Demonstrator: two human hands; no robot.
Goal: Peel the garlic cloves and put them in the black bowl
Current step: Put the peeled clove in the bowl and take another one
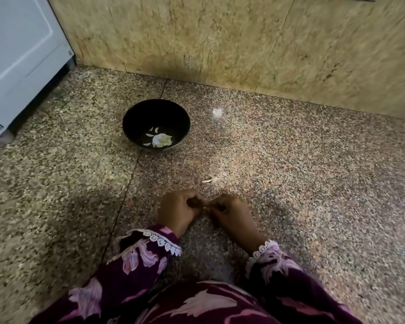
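Observation:
A black bowl stands on the speckled stone floor ahead of me, with a garlic bulb and loose pale peel pieces inside it. My left hand and my right hand are close together low over the floor, nearer to me than the bowl. Fingers of both hands are curled, pinching a small garlic clove between them; the clove is mostly hidden and blurred. A scrap of garlic peel lies on the floor just beyond my hands.
A yellowish stone wall runs along the back. A white appliance stands at the far left. My patterned purple sleeves and lap fill the lower frame. A pale glare spot shows on the floor right of the bowl.

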